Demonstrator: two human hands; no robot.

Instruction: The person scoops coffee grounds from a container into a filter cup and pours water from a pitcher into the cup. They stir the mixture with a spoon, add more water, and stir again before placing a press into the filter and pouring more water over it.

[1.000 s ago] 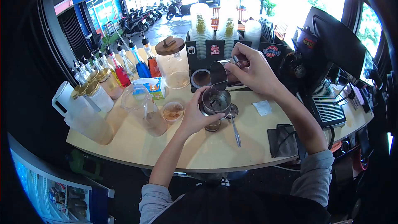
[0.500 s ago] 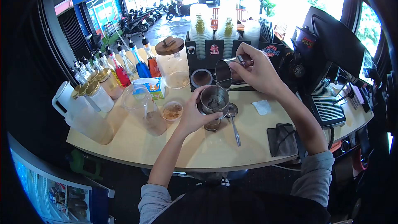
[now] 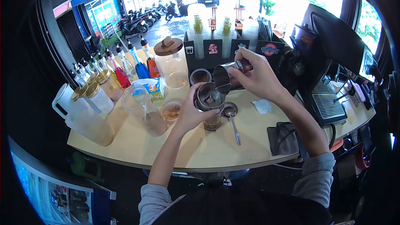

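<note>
My left hand (image 3: 191, 114) is wrapped round a round metal coffee dripper (image 3: 217, 105) with dark contents, held over a drinking glass (image 3: 213, 123). Whether the dripper rests on the glass is hard to see. Gripped by its handle, a shiny metal pitcher (image 3: 223, 79) is tilted in my right hand (image 3: 257, 75), its lip at the dripper's rim. Just right of the glass lies a metal spoon (image 3: 236, 132), its bowl end on a small round dish. A small tub of brown powder (image 3: 171, 111) sits left of my left hand.
A clear jug (image 3: 143, 110), a lidded jar (image 3: 171, 64) and syrup bottles (image 3: 141, 67) stand on the left. Behind my hands is a black cup holder (image 3: 200, 62) with plastic cups. A dark cloth (image 3: 283, 138) and white tissue (image 3: 262, 106) lie rightward, before a coffee machine (image 3: 329, 102).
The pitcher has shifted slightly left and down and is tipped over the dripper. My left hand has moved a little left with the dripper, showing more of the glass.
</note>
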